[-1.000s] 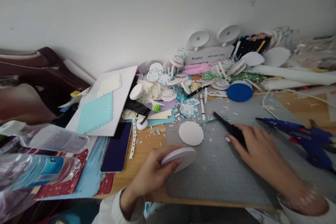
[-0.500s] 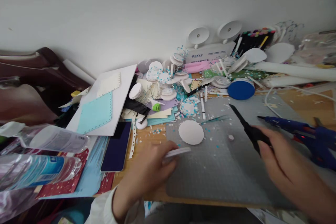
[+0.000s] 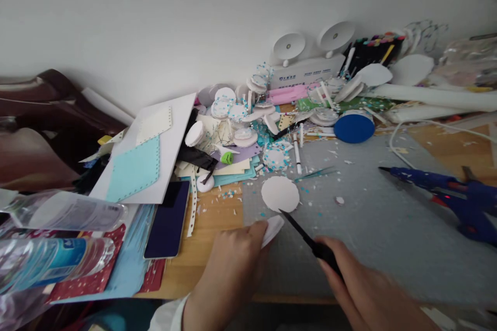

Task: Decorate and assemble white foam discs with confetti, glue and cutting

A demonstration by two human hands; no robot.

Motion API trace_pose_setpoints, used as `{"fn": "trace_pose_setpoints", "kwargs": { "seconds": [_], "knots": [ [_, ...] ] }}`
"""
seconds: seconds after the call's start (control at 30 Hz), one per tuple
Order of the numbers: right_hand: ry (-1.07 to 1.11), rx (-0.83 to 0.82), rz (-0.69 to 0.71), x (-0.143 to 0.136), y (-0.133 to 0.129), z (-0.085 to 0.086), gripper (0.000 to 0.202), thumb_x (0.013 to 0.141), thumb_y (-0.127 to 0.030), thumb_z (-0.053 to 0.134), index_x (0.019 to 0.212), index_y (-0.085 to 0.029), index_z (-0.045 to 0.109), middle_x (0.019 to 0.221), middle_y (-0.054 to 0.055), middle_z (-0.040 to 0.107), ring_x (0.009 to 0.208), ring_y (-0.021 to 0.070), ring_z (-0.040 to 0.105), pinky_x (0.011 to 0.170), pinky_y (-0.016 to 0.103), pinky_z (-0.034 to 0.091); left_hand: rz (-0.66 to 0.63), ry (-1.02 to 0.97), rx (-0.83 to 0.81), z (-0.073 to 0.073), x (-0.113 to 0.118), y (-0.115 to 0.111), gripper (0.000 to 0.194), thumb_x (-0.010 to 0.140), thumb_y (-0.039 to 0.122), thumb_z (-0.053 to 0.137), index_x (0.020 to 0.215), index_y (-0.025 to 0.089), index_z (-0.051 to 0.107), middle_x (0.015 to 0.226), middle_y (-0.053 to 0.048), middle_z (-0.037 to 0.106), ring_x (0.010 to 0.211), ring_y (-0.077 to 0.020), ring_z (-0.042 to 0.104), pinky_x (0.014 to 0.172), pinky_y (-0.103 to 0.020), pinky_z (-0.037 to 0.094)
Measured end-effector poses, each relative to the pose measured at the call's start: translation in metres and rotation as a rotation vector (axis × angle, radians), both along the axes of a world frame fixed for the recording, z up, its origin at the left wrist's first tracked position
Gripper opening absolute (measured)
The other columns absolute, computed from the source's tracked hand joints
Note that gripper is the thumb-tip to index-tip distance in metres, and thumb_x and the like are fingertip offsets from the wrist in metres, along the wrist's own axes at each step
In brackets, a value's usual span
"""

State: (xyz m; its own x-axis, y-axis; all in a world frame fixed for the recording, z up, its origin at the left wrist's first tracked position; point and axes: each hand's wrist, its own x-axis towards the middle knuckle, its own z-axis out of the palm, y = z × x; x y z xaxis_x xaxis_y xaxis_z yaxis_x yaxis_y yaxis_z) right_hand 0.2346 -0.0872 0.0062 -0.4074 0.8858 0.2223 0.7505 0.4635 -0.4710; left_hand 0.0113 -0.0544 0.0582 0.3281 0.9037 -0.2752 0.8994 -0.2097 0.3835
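Observation:
My left hand [image 3: 238, 256] pinches a small white disc [image 3: 273, 229] near the front edge of the grey cutting mat [image 3: 368, 227]. Closed around the handle of a black knife [image 3: 301, 230], my right hand [image 3: 345, 269] is to the right of it. The blade points up and left, its tip close to the held disc and over the lower edge of a white round piece [image 3: 280, 194] lying on the mat. Whether the blade touches either one cannot be told.
A blue glue gun [image 3: 438, 186] with a white cord lies at right. Behind are a blue round lid [image 3: 354, 127], white discs and a pen [image 3: 297, 153]. At left are a phone [image 3: 167, 220], a white board [image 3: 149, 150] and plastic bottles [image 3: 66, 209].
My right hand has brought the knife left, close to the held disc. My left hand has turned the disc, so more of its face shows. The view has shifted slightly.

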Motion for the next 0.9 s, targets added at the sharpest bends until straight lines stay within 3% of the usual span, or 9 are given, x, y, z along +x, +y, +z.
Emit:
{"fn": "trace_pose_setpoints", "kwargs": {
  "seconds": [0.23,0.47,0.73,0.9],
  "knots": [
    [-0.137,0.114,0.029,-0.005,-0.006,-0.006,0.027,0.104,-0.030,0.026,0.109,-0.019,0.051,0.070,0.000,0.073,0.047,0.0167,0.069,0.034,0.023,0.046,-0.071,0.078,0.004,-0.005,0.003,-0.001,0.032,0.087,0.005,0.048,0.111,0.018,0.064,0.088,-0.008,0.077,0.076,-0.0269,0.075,0.061,-0.030,0.054],
    [-0.263,0.171,0.068,-0.002,-0.009,-0.016,0.027,0.098,-0.020,0.035,0.113,-0.015,0.057,0.073,0.006,0.074,0.047,0.0192,0.069,0.028,0.026,0.041,-0.178,0.055,0.219,-0.006,0.005,-0.001,0.028,0.074,-0.003,0.047,0.090,0.016,0.062,0.067,-0.005,0.072,0.055,-0.0217,0.069,0.046,-0.025,0.044],
    [-0.217,0.100,0.083,-0.003,-0.002,-0.018,0.028,0.097,-0.021,0.036,0.114,-0.018,0.059,0.079,0.006,0.076,0.048,0.0200,0.069,0.032,0.026,0.047,-0.223,-0.070,0.451,-0.009,0.003,-0.001,0.035,0.068,-0.004,0.043,0.094,0.013,0.060,0.067,-0.005,0.071,0.051,-0.0197,0.066,0.044,-0.026,0.047],
    [-0.163,0.016,0.043,-0.007,-0.004,-0.017,0.029,0.095,-0.019,0.038,0.114,-0.020,0.060,0.080,0.006,0.077,0.047,0.0217,0.069,0.029,0.029,0.047,-0.221,-0.117,0.477,-0.014,0.004,-0.002,0.040,0.067,-0.003,0.041,0.101,0.011,0.059,0.073,-0.007,0.073,0.054,-0.0205,0.069,0.045,-0.027,0.050]
  ]
}}
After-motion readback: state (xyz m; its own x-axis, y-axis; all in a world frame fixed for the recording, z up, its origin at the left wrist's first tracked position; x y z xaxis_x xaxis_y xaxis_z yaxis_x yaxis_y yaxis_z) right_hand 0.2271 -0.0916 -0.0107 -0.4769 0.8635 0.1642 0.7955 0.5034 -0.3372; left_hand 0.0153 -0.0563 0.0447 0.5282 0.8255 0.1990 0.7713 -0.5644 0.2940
